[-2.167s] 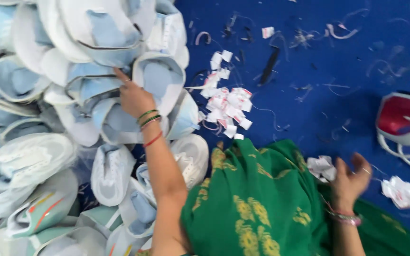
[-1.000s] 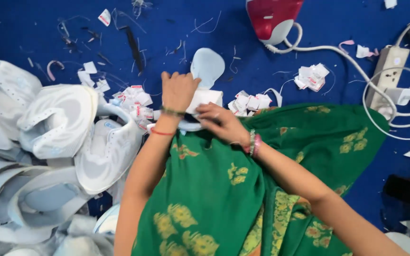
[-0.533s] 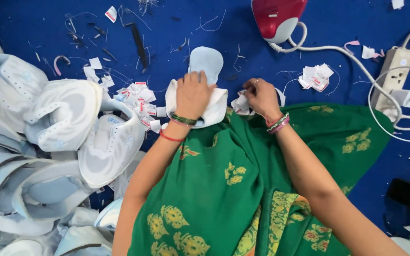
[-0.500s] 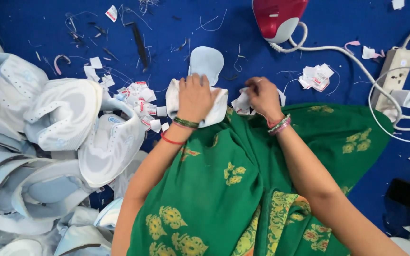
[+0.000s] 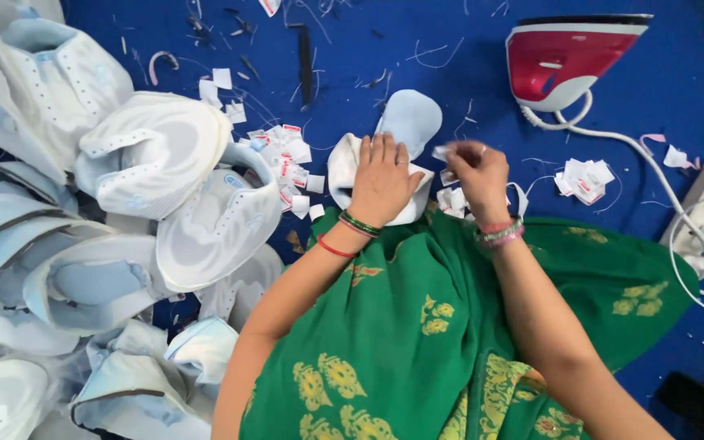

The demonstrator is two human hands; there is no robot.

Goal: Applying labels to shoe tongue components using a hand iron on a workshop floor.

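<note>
Head view: left hand (image 5: 382, 181) flat on shoe upper (image 5: 405, 130); right hand (image 5: 477, 169) pinching label (image 5: 442, 152)

Shoe upper (image 5: 344, 167): white and pale blue fabric piece, lying flat on the blue floor, its rounded pale blue tongue pointing away, partly covered by a flat palm.
Small label (image 5: 443, 152): white paper tag, pinched between fingertips, just beside the shoe upper's right edge.
</note>
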